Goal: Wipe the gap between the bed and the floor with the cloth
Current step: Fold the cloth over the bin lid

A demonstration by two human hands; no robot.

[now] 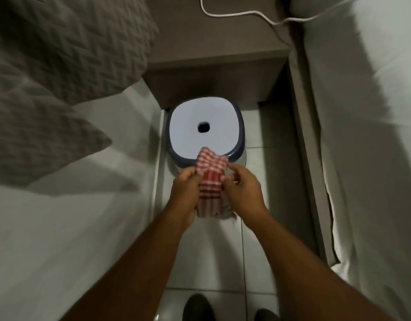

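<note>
A red-and-white checked cloth [210,181] hangs bunched between my two hands at the middle of the view, above the tiled floor [264,140]. My left hand [184,195] grips its left side and my right hand [244,193] pinches its right side. The cloth's top edge overlaps the near rim of a stool. A bed with a white sheet [79,228] fills the left side, and its edge meets the floor along a narrow strip [159,147]. A second white-covered bed [373,135] runs down the right.
A white-topped plastic stool with a dark rim [188,126] and a centre hole stands on the floor ahead. A brown nightstand [213,54] sits behind it with a white cable [234,13] on top. A grey quilted blanket [49,66] lies on the left bed. My dark shoes [197,306] show below.
</note>
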